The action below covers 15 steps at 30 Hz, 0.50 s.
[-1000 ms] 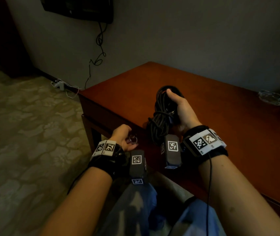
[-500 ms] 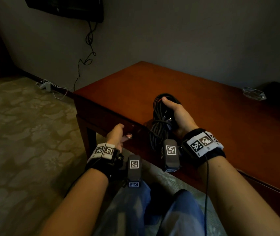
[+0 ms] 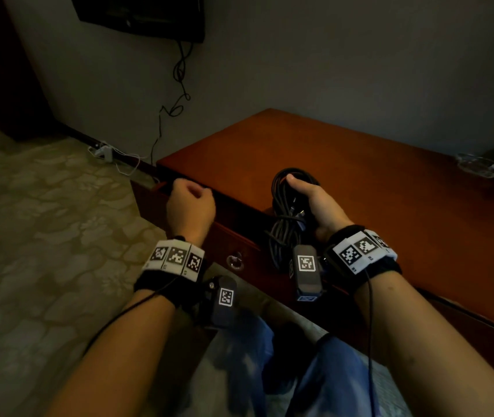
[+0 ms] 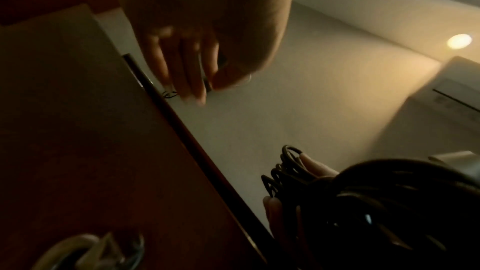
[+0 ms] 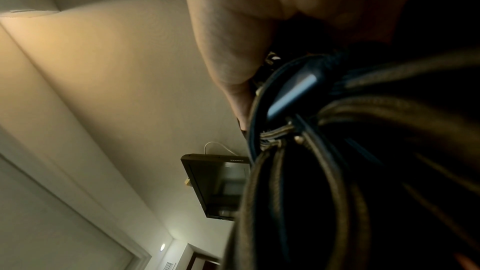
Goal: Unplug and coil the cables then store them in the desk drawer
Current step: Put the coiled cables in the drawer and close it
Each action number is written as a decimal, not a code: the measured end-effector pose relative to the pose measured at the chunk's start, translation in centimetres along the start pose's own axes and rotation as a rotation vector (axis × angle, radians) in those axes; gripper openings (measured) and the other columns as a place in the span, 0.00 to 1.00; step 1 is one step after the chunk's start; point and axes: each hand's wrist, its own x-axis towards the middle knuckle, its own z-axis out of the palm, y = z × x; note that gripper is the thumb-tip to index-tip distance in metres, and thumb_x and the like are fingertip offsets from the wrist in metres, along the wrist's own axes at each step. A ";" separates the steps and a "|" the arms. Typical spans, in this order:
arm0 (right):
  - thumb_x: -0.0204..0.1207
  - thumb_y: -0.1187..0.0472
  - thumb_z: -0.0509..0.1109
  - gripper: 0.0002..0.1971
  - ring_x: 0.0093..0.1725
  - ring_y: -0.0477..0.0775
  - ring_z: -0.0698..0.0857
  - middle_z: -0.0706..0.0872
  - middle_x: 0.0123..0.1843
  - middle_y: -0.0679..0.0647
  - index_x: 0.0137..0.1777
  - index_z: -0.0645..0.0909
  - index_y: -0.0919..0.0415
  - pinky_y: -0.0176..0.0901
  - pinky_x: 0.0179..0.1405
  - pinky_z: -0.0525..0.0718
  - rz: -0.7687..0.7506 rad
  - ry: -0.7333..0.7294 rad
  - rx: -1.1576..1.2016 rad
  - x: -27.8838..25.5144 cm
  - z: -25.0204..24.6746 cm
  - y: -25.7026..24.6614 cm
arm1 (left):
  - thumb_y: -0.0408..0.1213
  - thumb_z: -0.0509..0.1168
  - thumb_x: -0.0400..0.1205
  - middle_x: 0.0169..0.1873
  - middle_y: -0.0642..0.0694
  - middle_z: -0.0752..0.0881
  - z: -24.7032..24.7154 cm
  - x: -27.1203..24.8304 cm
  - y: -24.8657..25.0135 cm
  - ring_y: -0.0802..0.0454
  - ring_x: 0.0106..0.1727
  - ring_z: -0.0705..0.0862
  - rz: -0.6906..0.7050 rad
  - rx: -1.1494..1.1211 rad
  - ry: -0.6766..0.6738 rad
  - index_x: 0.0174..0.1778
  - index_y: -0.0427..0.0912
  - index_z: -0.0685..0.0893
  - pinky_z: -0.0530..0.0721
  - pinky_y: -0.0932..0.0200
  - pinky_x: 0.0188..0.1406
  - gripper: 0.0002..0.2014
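My right hand (image 3: 308,197) grips a coiled bundle of black cable (image 3: 281,227) upright at the desk's front edge; the coil (image 5: 337,151) fills the right wrist view, a plug tucked among its loops. My left hand (image 3: 191,195) hovers as a loose fist over the top edge of the drawer front (image 3: 233,239), above and left of its ring knob (image 3: 235,261). In the left wrist view its curled fingers (image 4: 192,73) hold nothing I can see, thumb against forefinger. A dark gap shows between the drawer front and the desk top (image 3: 360,182).
A glass dish (image 3: 478,165) sits at the desk's far right. A wall-mounted screen (image 3: 140,13) has a black cord (image 3: 179,85) dangling to a white power strip (image 3: 104,152) on the carpet. My knees are below the drawer.
My left hand has let go of the drawer knob and risen to the drawer's top edge. The drawer front now stands slightly out. My right hand keeps the coil in place.
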 end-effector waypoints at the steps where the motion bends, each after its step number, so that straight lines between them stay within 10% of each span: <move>1: 0.55 0.39 0.85 0.44 0.51 0.65 0.91 0.91 0.55 0.62 0.68 0.80 0.63 0.59 0.52 0.89 0.006 0.007 -0.007 0.0 0.1 0.0 | 0.37 0.64 0.82 0.46 0.47 0.84 0.4 0.3 0.3 0.51 0.43 0.82 0.039 0.036 -0.121 0.47 0.43 0.78 0.78 0.56 0.41 0.02; 7: 0.51 0.36 0.85 0.46 0.50 0.63 0.92 0.91 0.55 0.60 0.68 0.81 0.62 0.57 0.52 0.89 0.003 0.036 -0.078 -0.4 -0.3 -0.5 | 0.41 0.64 0.83 0.44 0.38 0.89 2.4 1.3 1.0 0.37 0.54 0.87 0.066 0.446 -0.714 0.40 0.39 0.82 0.84 0.43 0.58 0.10; 15: 0.47 0.35 0.86 0.49 0.51 0.64 0.91 0.91 0.56 0.59 0.68 0.80 0.60 0.62 0.59 0.86 0.012 0.054 -0.136 -0.9 -0.3 -0.7 | 0.43 0.61 0.87 0.38 0.48 0.88 1.3 0.7 2.6 0.53 0.39 0.83 0.141 0.731 -0.919 0.51 0.34 0.91 0.81 0.59 0.43 0.17</move>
